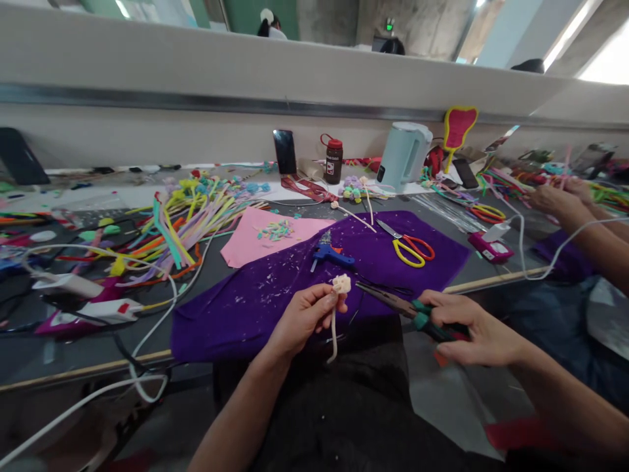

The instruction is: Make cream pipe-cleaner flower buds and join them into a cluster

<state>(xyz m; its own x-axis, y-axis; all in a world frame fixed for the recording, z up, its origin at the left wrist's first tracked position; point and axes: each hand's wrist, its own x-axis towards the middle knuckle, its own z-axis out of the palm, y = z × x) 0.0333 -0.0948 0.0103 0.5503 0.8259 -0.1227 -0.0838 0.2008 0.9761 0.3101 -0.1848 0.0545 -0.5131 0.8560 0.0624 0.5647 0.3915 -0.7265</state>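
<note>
My left hand (304, 316) pinches a cream pipe-cleaner flower (341, 284) by its stem, which hangs down below my fingers. My right hand (472, 328) grips the green handles of long-nose pliers (393, 303), whose tips point left toward the flower and lie a short way from it. Both hands hover over the near edge of a purple felt sheet (275, 288) on the grey table. On the felt lie a blue glue gun (331, 254) and yellow-and-red scissors (410, 248).
A pink sheet (246, 242) and a heap of coloured pipe cleaners (181, 223) lie to the left, with glue guns and white cables (147, 328). At the back stand a phone (285, 151), a brown bottle (333, 160) and a pale kettle (403, 156). Another person's hands (560, 200) work at right.
</note>
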